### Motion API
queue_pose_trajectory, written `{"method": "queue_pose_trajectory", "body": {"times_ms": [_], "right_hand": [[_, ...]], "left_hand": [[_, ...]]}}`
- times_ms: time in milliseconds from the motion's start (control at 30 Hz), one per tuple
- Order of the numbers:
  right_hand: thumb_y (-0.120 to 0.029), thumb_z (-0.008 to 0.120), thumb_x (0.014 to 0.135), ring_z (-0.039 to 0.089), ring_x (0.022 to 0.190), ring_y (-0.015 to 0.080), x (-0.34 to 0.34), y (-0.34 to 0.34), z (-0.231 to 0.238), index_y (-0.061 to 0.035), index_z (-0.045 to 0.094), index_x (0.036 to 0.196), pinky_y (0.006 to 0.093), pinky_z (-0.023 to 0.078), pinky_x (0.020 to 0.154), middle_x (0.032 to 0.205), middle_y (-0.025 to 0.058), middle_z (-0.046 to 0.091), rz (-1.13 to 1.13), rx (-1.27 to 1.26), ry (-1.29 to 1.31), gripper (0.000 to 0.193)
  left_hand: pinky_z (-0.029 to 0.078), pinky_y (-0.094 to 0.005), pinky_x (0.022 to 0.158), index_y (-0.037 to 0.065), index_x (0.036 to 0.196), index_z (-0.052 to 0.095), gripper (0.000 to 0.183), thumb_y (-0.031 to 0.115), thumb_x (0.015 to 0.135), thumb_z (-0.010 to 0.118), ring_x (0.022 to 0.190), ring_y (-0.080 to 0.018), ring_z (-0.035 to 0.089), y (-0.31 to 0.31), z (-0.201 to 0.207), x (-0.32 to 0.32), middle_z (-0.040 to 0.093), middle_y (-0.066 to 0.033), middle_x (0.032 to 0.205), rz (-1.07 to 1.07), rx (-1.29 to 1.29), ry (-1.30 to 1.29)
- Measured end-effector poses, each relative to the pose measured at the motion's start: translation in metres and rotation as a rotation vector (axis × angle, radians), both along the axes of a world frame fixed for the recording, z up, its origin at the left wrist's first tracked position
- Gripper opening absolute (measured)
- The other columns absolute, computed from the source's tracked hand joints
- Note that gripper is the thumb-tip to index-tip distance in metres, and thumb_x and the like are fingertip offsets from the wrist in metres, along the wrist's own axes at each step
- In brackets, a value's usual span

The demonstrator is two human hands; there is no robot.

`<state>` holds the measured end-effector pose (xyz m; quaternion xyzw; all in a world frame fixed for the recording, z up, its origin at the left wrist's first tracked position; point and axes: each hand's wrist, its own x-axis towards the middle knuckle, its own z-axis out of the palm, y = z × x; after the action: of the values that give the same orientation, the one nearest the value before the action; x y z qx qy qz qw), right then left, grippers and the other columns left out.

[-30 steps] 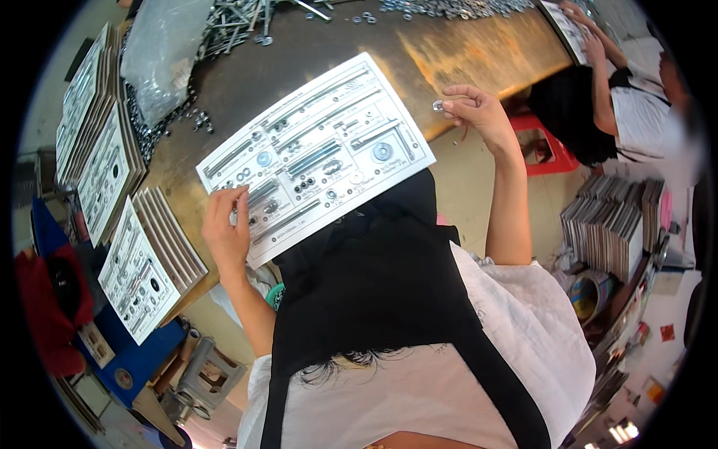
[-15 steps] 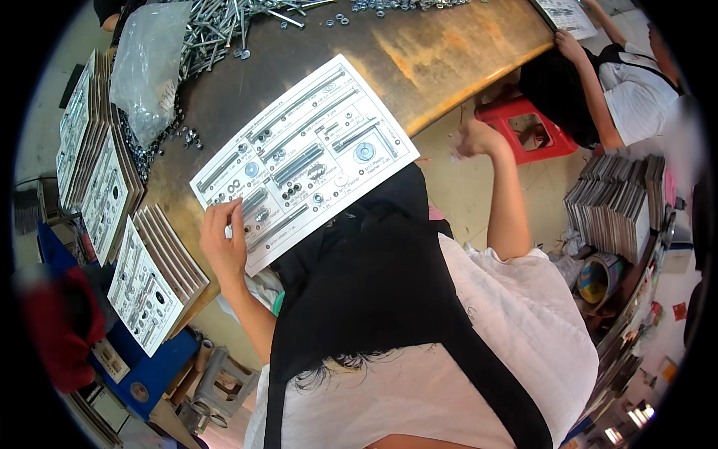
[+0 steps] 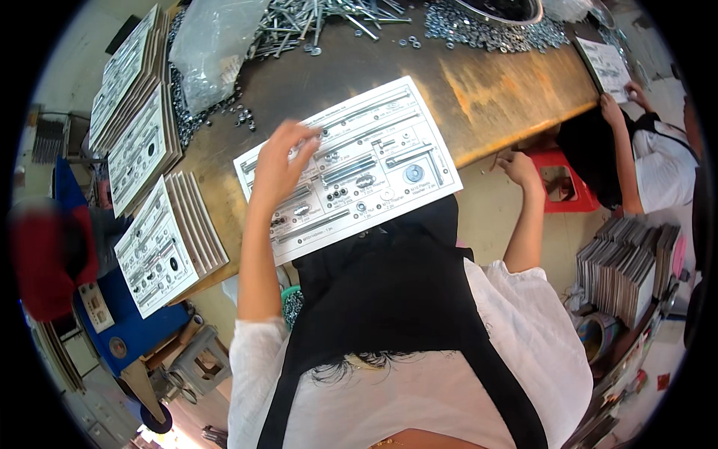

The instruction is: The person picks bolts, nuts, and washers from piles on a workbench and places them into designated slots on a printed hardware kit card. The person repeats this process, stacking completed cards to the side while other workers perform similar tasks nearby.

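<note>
A white printed card with drawings of bolts, nuts and washers lies tilted at the table's near edge, partly over my black apron. Small hardware pieces, some black, appear on it, though they are hard to tell from the drawings. Above the card's left part is my left hand, thumb and bent fingers apart near a small black nut-like piece; nothing shows between them. Off the table's edge, right of the card, my right hand hangs with fingers loosely stretched, seemingly holding nothing.
Stacked cards stand along the table's left edge. Behind them are a clear plastic bag, a heap of bolts and many nuts. A person works at the right near a red stool. More stacked boards stand there.
My left hand has moved from the card's lower-left edge up over its upper-left part. My right hand has lowered slightly. The whole view has shifted, moving the table rightward and down.
</note>
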<state>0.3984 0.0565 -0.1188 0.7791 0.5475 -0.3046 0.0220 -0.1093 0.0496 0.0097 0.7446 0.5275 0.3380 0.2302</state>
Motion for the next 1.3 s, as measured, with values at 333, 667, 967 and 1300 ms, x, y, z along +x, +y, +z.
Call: {"method": "queue_pose_trajectory", "body": {"times_ms": [333, 667, 967, 1300], "right_hand": [[-0.036, 0.063, 0.094, 0.071, 0.095, 0.036, 0.018, -0.032, 0.091, -0.0019, 0.073, 0.104, 0.0433, 0.053, 0.083, 0.096, 0.0223, 0.072, -0.16, 0.192, -0.258, 0.037], [-0.012, 0.063, 0.096, 0.068, 0.086, 0.0168, -0.109, 0.056, 0.131, -0.004, 0.071, 0.113, 0.0257, 0.051, 0.079, 0.095, 0.0103, 0.073, 0.047, 0.611, 0.512, 0.021], [-0.02, 0.067, 0.088, 0.067, 0.092, 0.0289, -0.359, 0.23, 0.049, -0.0119, 0.072, 0.101, 0.04, 0.056, 0.077, 0.102, 0.008, 0.066, 0.634, 0.978, 0.252, 0.016], [-0.016, 0.059, 0.085, 0.07, 0.083, 0.0228, -0.372, 0.266, 0.024, -0.0092, 0.067, 0.091, 0.0379, 0.057, 0.061, 0.088, 0.0068, 0.067, 0.907, 1.159, -0.048, 0.012]], "left_hand": [[0.052, -0.0428, 0.084, 0.012, 0.098, 0.072, 0.02, 0.029, 0.088, 0.071, 0.098, -0.0305, 0.066, 0.21, -0.086, 0.027, 0.069, -0.0097, 0.096, 0.544, -0.1, 0.189], [0.052, -0.0427, 0.079, 0.009, 0.096, 0.066, 0.027, 0.031, 0.083, 0.076, 0.093, -0.0287, 0.065, 0.181, -0.079, 0.019, 0.067, -0.0084, 0.098, 0.433, -0.194, 0.204], [0.053, -0.0371, 0.072, 0.003, 0.09, 0.072, 0.027, 0.025, 0.079, 0.082, 0.078, -0.0251, 0.067, 0.16, -0.078, -0.005, 0.069, -0.0106, 0.085, 0.392, -0.143, 0.093], [0.04, -0.0187, 0.059, 0.001, 0.1, 0.072, 0.023, 0.018, 0.087, 0.079, 0.065, -0.0016, 0.049, 0.091, -0.061, -0.058, 0.06, 0.006, 0.072, 0.491, -0.239, -0.228]]}}
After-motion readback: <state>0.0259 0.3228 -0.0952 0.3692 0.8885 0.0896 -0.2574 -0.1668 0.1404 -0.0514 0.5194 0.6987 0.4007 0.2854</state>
